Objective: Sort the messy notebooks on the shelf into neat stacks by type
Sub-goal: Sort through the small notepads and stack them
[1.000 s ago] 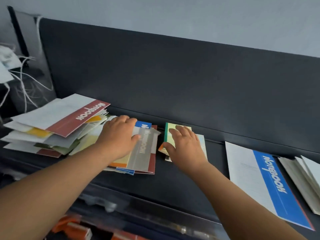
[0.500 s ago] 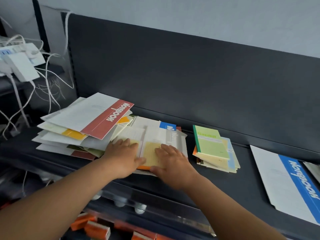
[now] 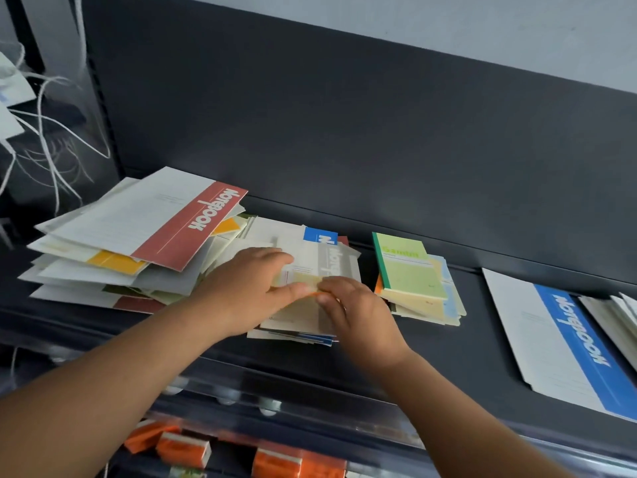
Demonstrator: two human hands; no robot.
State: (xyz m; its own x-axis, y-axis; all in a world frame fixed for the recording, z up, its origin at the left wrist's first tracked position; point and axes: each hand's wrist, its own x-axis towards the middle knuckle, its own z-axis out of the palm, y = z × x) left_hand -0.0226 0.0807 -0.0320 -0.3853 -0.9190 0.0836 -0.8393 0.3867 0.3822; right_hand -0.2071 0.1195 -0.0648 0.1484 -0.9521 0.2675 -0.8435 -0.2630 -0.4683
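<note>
On the dark shelf (image 3: pixel 448 343), both hands (image 3: pixel 248 291) pinch a thin yellow notebook (image 3: pixel 303 310).

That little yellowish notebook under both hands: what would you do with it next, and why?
Probably lift the small yellowish notebook off the middle pile and carry it right onto the small stack topped by a green notebook. Both hands' fingers already meet at its edge, and it looks similar in size to that stack.

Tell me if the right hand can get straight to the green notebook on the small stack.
Probably yes. The green notebook lies on top of its stack, uncovered, just right of the right hand, with bare shelf between. The hand is busy on the middle pile, though.
</note>
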